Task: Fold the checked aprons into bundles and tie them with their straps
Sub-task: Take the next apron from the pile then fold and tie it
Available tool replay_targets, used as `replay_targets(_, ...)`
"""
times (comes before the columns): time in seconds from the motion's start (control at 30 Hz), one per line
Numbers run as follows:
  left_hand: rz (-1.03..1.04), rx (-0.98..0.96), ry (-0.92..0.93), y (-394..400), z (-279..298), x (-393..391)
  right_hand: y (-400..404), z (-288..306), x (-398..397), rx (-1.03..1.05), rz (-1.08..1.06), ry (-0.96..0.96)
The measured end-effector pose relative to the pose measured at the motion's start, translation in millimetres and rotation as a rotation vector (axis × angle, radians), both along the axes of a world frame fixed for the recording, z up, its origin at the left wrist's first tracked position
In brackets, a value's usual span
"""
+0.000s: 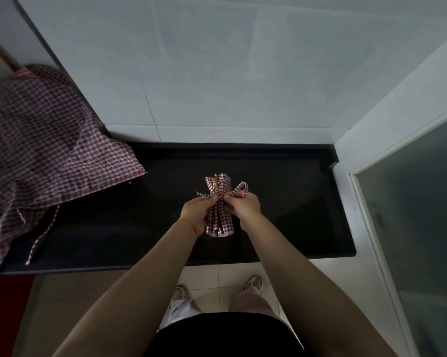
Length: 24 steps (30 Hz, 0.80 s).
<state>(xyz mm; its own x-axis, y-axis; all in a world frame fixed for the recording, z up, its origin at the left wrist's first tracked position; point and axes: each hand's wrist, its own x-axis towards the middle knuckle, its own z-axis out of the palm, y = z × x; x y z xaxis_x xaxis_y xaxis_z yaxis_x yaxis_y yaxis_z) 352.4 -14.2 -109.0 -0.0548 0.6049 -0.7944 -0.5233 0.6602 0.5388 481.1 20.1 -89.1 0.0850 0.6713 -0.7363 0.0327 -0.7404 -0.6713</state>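
Your left hand and right hand each pinch a strap end at the waist of the apron bundle, which lies between them on the black counter, its long axis pointing away from you.

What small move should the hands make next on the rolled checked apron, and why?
Probably pull both strap ends outward to tighten the knot. The left hand and right hand each pinch a strap at the middle of the rolled red-and-white checked apron bundle, and a strap loop looks loose.
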Motion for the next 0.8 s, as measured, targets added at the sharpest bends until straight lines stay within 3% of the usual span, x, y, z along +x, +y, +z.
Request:
replay_targets(0.33,0.109,-0.038,-0.001,2.6,-3.9,9.4,2.7,-2.1,-4.5,0.051,0.059,-0.262)
replay_targets(0.6,0.128,-0.016,0.092,-5.1,0.1,8.8,-2.7,1.5,-3.3,0.041,-0.247,-0.033)
replay_targets(0.8,0.037,0.027,0.164,-6.8,1.5,7.6,-6.7,-2.9,8.1,-0.017,-0.294,0.023)
